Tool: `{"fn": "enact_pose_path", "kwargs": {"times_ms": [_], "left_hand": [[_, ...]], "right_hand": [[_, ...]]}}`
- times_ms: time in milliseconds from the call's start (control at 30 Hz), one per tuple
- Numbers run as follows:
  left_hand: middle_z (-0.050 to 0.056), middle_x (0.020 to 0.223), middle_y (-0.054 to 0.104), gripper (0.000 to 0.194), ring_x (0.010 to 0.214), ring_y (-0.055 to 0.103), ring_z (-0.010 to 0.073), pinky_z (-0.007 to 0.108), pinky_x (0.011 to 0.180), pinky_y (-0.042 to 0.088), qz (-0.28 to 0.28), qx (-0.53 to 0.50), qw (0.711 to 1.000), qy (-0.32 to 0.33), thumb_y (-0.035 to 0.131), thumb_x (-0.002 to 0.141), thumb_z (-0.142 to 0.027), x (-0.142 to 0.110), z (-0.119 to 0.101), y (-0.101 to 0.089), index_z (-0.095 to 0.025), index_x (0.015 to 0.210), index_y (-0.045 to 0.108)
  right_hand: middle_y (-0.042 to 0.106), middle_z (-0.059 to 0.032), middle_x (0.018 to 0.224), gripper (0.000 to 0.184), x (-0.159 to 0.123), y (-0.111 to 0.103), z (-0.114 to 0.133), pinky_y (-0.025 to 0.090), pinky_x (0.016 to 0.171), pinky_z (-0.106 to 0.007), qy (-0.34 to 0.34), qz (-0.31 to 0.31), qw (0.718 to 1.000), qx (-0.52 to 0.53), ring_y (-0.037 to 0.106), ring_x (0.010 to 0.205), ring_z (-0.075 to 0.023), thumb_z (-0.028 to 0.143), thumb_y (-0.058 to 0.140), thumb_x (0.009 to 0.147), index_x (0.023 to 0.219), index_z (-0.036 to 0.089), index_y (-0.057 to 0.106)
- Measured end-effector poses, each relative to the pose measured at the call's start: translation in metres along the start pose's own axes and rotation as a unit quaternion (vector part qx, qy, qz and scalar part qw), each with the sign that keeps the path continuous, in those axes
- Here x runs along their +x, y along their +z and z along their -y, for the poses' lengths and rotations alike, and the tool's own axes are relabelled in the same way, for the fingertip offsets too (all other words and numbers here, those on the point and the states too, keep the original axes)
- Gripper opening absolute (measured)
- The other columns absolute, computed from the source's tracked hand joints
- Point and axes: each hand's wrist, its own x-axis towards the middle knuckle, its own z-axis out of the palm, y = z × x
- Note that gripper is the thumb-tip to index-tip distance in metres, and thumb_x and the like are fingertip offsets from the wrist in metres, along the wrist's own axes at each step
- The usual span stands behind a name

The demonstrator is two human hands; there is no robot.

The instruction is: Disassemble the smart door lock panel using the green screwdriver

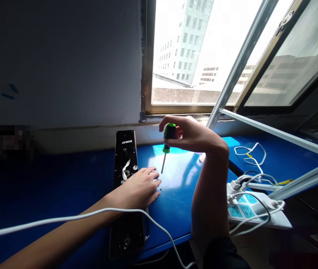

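In my right hand [188, 134] is a screwdriver [169, 135] with a green and black handle, gripped between thumb and fingers. Its shaft points down, and the tip hangs just above the blue tabletop [179, 186]. My left hand [140, 186] lies across a long black panel [125, 149], its fingers apart and reaching past the panel's right edge to the table. A tiny dark piece [160, 190], too small to name, is by the left fingertips. White wrapped wiring [125, 170], a label and small fittings show on the panel; the left forearm hides its middle.
A white cable [91, 213] runs across the foreground over my left forearm. At right a white power strip [245, 209] holds several plugs and cords beside a metal frame [282, 132]. Behind the table are a wall and a window [187, 108].
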Motion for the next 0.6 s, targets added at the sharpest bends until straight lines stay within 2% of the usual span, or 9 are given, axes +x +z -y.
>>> {"fn": "enact_pose_path", "kwargs": {"times_ms": [133, 267, 433, 600], "left_hand": [[0.013, 0.131, 0.073, 0.026, 0.132, 0.06, 0.0329, 0.05, 0.106, 0.055, -0.062, -0.034, 0.997, 0.008, 0.06, 0.103, -0.029, -0.015, 0.007, -0.018, -0.019, 0.119, 0.077], [0.012, 0.125, 0.074, 0.027, 0.13, 0.061, 0.03, 0.048, 0.105, 0.056, -0.136, -0.043, 0.99, 0.0, 0.056, 0.104, -0.027, -0.033, 0.017, -0.023, -0.019, 0.119, 0.077], [0.012, 0.121, 0.072, 0.025, 0.128, 0.059, 0.0287, 0.047, 0.107, 0.056, -0.276, -0.066, 0.957, -0.053, 0.055, 0.104, -0.024, -0.062, 0.035, -0.013, -0.016, 0.118, 0.075], [0.01, 0.128, 0.065, 0.028, 0.124, 0.059, 0.0275, 0.047, 0.107, 0.056, -0.338, -0.108, 0.926, -0.129, 0.064, 0.099, -0.032, -0.092, 0.051, 0.01, -0.022, 0.125, 0.07]], "right_hand": [[0.061, 0.0038, 0.074, 0.025, 0.001, 0.002, 0.005, 0.045, 0.056, -0.025, -0.031, -0.006, 0.999, -0.008, 0.054, 0.061, -0.0096, 0.025, 0.072, 0.084, 0.108, 0.021, 0.066], [0.063, 0.0026, 0.076, 0.023, 0.003, 0.006, 0.009, 0.048, 0.058, -0.025, -0.039, -0.01, 0.999, -0.006, 0.055, 0.063, -0.0101, 0.025, 0.072, 0.085, 0.106, 0.021, 0.065], [0.069, -0.0008, 0.086, 0.028, 0.009, 0.013, 0.014, 0.056, 0.066, -0.029, -0.064, -0.004, 0.998, 0.014, 0.065, 0.071, -0.0135, 0.03, 0.073, 0.088, 0.112, 0.022, 0.064], [0.073, -0.0026, 0.096, 0.027, 0.019, 0.027, 0.025, 0.06, 0.075, -0.031, -0.116, -0.021, 0.992, 0.04, 0.07, 0.079, -0.0147, 0.032, 0.076, 0.088, 0.111, 0.02, 0.065]]}}
